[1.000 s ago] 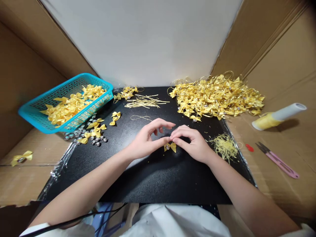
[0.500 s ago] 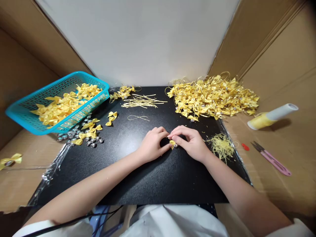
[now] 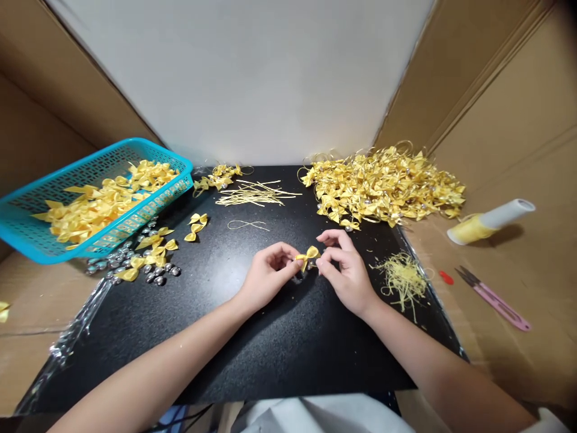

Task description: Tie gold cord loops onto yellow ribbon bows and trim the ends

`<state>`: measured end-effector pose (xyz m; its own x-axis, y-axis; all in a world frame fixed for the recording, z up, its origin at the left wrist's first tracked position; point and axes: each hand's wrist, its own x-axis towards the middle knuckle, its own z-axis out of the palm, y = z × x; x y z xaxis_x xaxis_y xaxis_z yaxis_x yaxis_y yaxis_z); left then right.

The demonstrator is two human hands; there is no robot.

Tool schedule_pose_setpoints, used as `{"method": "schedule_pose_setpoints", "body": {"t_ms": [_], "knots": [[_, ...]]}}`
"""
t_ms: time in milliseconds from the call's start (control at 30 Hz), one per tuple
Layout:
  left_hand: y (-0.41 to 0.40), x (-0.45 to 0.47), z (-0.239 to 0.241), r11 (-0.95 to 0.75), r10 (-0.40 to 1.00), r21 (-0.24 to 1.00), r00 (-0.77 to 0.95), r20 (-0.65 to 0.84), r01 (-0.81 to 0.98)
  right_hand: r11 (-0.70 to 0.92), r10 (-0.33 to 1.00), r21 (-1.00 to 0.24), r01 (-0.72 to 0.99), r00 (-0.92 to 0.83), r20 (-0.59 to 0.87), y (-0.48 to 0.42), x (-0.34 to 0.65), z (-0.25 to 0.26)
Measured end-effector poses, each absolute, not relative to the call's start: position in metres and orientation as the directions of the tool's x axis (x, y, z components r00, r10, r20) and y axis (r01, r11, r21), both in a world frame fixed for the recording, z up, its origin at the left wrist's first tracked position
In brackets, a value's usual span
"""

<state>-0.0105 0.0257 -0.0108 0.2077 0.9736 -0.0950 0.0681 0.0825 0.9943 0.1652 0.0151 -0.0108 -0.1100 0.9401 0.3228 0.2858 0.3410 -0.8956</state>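
My left hand (image 3: 265, 275) and my right hand (image 3: 343, 270) meet over the middle of a black mat (image 3: 252, 343). Between their fingertips they pinch a small yellow ribbon bow (image 3: 308, 256), lifted a little off the mat. Both hands have their fingers closed on the bow, the left from the left side, the right from the right. A thin gold thread loop (image 3: 247, 225) lies on the mat just beyond the left hand.
A teal basket (image 3: 27, 234) of yellow bows stands tilted at the left, with loose bows and silver beads (image 3: 148, 264) beside it. A big heap of finished bows (image 3: 383, 186) lies at the back right. Thread scraps (image 3: 401, 276), a thread spool (image 3: 489, 221) and pink snips (image 3: 493, 299) lie at the right.
The bow lay on the mat between my hands; both hands closed on it and now hold it raised slightly. The view has tilted a little.
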Motion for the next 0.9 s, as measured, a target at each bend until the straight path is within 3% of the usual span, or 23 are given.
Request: {"method": "schedule_pose_setpoints", "body": {"t_ms": [333,900], "knots": [[0.019,-0.008,-0.01,0.152,0.971,0.986,0.194,-0.136,-0.07,0.275,0.956,-0.946,0.17,-0.151,0.251,0.01,0.156,-0.012],[0.017,-0.008,-0.012,0.147,0.985,0.985,0.106,-0.138,-0.087,0.299,0.95,-0.939,0.172,-0.146,0.276,0.008,0.154,-0.013]]}}
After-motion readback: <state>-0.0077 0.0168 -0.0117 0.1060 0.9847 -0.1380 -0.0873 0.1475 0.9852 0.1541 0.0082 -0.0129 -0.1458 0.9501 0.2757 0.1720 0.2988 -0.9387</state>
